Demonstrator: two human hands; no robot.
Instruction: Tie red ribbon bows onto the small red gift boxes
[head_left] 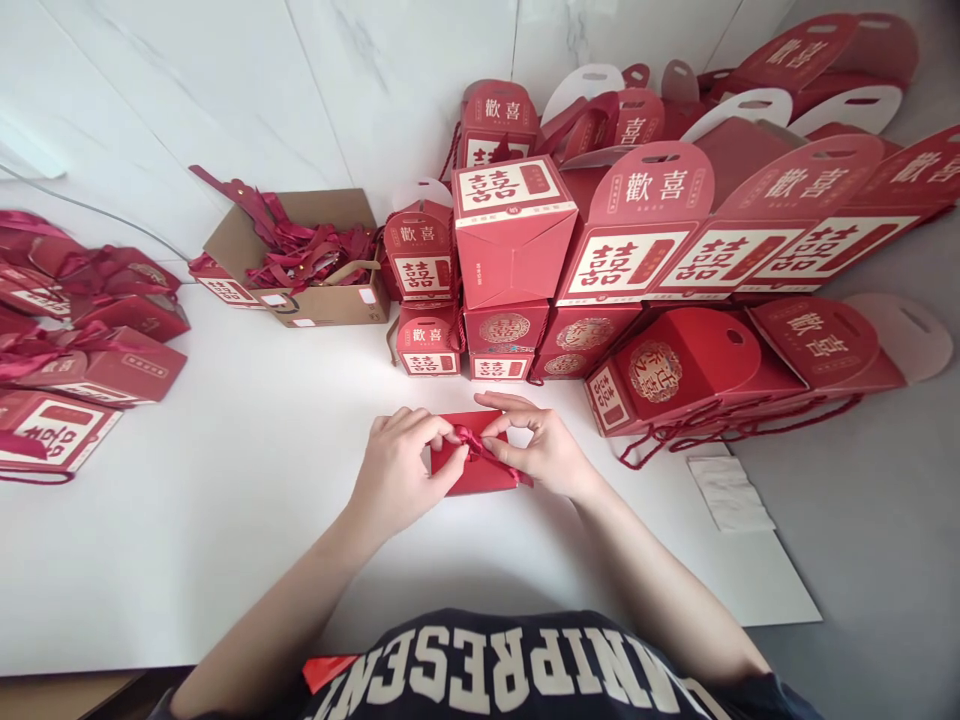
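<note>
In the middle of the white table a red gift box [484, 484] stands in front of me, seen from above. A dark red ribbon [480, 447] lies across its top, gathered into a knot or bow. My left hand [401, 468] pinches the ribbon at the left of the knot between thumb and forefinger. From the right, my right hand [544, 448] pinches the ribbon with thumb and forefinger, its other fingers stretched out over the box. The hands hide part of the box's top and sides.
A cardboard box [322, 305] full of red ribbons stands at the back. Stacked red gift boxes [504, 255] rise behind and to the right. More ribboned boxes [97, 370] sit at the left. White paper [729, 495] lies near the table's right edge.
</note>
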